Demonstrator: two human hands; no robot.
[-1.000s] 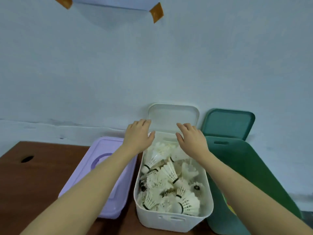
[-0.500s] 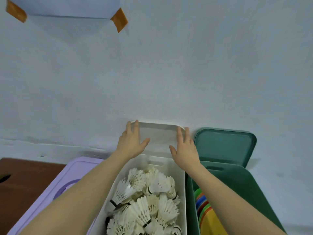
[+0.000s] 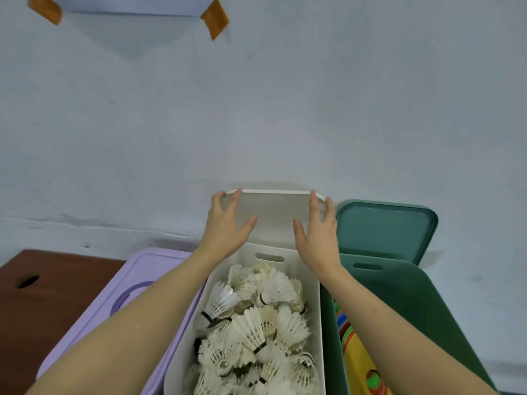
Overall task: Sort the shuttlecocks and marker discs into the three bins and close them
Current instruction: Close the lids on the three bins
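A white bin (image 3: 320, 309) in the middle holds several white feather shuttlecocks (image 3: 256, 323). Its white lid (image 3: 273, 215) stands upright against the wall behind it. My left hand (image 3: 225, 232) holds the lid's upper left corner and my right hand (image 3: 316, 240) its upper right corner, with both thumbs spread across the front. To the right, an open green bin (image 3: 413, 295) holds coloured marker discs (image 3: 356, 354), and its green lid (image 3: 385, 232) leans on the wall. A purple bin (image 3: 137, 280) on the left has its lid on.
The bins stand side by side on a brown wooden table (image 3: 42, 309) with a dark hole (image 3: 27, 281) at the left. A pale blue wall rises directly behind them, with a taped sheet at the top left.
Both hands rose from the white bin's back rim to the top corners of the white lid. The camera leaned forward and closer to the wall.
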